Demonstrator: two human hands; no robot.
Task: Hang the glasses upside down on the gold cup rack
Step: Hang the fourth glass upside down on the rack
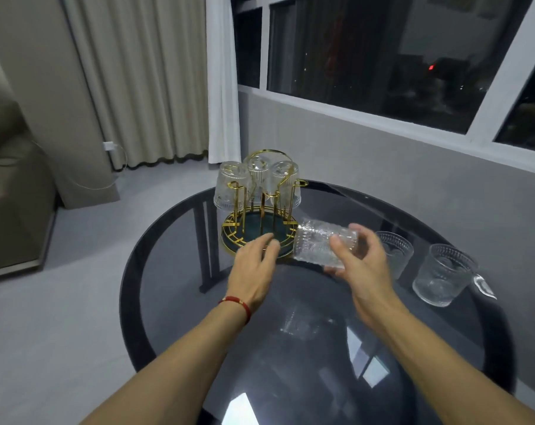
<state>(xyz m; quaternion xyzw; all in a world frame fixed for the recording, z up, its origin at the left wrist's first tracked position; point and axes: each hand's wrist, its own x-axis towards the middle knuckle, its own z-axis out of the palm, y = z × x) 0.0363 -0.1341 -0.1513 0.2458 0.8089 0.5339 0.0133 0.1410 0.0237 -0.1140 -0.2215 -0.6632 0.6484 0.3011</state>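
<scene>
The gold cup rack (261,210) stands on a dark green round base at the far side of the round glass table (174,240). Three ribbed clear glasses hang upside down on its far pegs: one on the left (231,185), one in the middle (258,170), one on the right (286,179). My right hand (361,265) grips another ribbed glass (318,246) tipped on its side, just right of the rack's base. My left hand (255,265) rests with fingers on the near rim of the base and holds nothing.
Two more clear glasses stand upright on the table to the right, one (395,250) partly behind my right hand and one (442,274) nearer the edge. A wall with a window runs behind the table. Curtains and a sofa are at the left.
</scene>
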